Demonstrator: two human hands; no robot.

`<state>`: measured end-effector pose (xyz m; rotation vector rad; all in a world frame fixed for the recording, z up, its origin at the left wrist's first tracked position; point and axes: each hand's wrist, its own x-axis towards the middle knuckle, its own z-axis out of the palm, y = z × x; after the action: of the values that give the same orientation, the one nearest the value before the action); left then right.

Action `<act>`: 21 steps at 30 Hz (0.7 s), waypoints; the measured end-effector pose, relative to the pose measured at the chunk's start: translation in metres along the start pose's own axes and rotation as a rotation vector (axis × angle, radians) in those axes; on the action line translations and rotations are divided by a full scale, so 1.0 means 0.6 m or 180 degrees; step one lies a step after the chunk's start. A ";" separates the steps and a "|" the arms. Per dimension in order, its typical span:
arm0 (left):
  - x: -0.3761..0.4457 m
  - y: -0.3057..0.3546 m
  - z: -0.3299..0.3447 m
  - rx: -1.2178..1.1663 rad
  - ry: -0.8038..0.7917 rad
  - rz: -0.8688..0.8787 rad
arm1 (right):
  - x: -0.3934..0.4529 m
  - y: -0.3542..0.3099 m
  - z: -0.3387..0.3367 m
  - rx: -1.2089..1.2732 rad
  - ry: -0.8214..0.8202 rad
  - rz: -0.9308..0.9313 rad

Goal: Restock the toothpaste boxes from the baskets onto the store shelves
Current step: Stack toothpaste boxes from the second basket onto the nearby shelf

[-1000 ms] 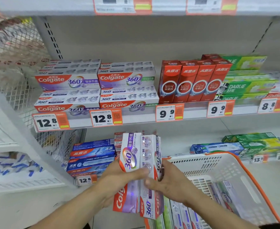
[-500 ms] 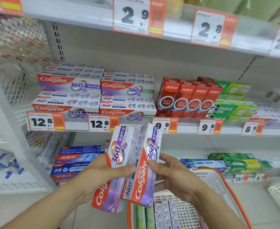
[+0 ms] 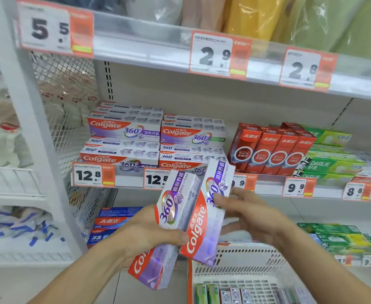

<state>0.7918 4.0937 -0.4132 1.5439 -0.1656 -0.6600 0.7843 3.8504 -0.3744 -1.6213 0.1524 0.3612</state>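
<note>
Two purple-and-red Colgate 360 toothpaste boxes are held tilted upright in front of the shelf. My left hand (image 3: 149, 233) grips the left box (image 3: 175, 207) from the side. My right hand (image 3: 248, 213) holds the right box (image 3: 206, 218) with its fingers behind and on its edge. The two boxes touch each other. On the shelf behind, stacks of the same Colgate 360 boxes (image 3: 125, 137) lie flat above 12.8 price tags. A white basket with an orange rim (image 3: 241, 260) sits below my hands, with several toothpaste boxes (image 3: 230, 295) inside.
Red Colgate boxes (image 3: 272, 150) stand upright to the right of the stacks, then green Darlie boxes (image 3: 333, 163). Blue boxes (image 3: 110, 224) fill the lower shelf on the left, green ones (image 3: 344, 238) on the right. A wire mesh divider (image 3: 70, 119) bounds the shelf's left side.
Both hands have lifted the two boxes up and slightly rightward, nearer the shelf with the Colgate stacks. The view has tilted upward; the basket now lies lower in the frame.
</note>
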 end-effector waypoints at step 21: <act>-0.008 0.023 -0.121 -0.1795 0.2601 0.0443 | 0.169 -0.171 0.112 -0.0791 0.0345 -0.2683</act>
<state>0.8282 4.1576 -0.4030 1.1287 0.4894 0.0768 0.9024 3.9378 -0.3130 -1.7915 -0.5056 -0.3705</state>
